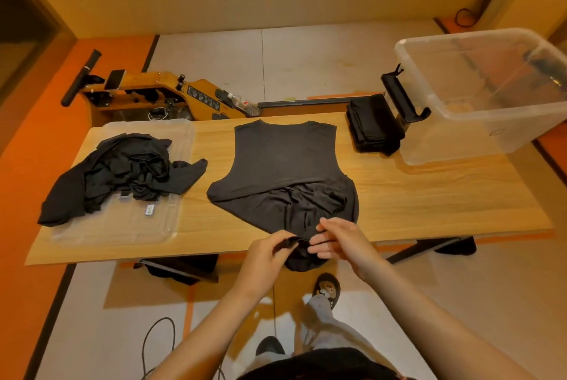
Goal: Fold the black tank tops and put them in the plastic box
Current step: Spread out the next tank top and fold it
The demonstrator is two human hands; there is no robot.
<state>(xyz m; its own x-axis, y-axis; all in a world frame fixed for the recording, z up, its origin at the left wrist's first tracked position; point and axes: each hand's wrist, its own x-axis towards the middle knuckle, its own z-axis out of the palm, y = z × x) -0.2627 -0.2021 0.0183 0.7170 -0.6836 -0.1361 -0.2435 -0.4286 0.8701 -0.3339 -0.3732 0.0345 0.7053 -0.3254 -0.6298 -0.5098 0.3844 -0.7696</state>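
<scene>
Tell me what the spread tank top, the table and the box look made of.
Tank top: thin matte knit, probably jersey; it bunches into soft wrinkles. Table: pale wood or wood-look laminate, grain lines visible. Box: clear, slightly glossy rigid plastic; its far walls show through.

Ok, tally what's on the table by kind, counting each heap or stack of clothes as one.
Spread tank top: 1
Crumpled black heap: 1
Folded black stack: 1
Clear plastic box: 1
Clear plastic lid: 1
Total: 5
</scene>
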